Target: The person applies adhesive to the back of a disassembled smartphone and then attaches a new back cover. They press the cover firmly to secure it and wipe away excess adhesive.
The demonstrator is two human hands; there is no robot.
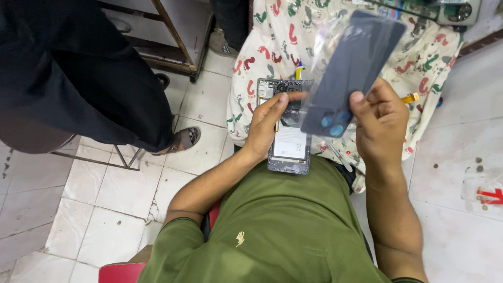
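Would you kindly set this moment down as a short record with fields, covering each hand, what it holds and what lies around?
left hand: left hand grips the opened phone, back cover off, insides facing up, thumb across its upper part
right hand: right hand holds up the dark back panel in a clear plastic sleeve, tilted, camera holes at the low end
surface: patterned cloth with coloured footprints, beneath the phone
nearby: tweezers on the cloth; another person's sandalled foot on the tiled floor

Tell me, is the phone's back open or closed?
Open: the phone in the left hand shows its battery and inner parts.
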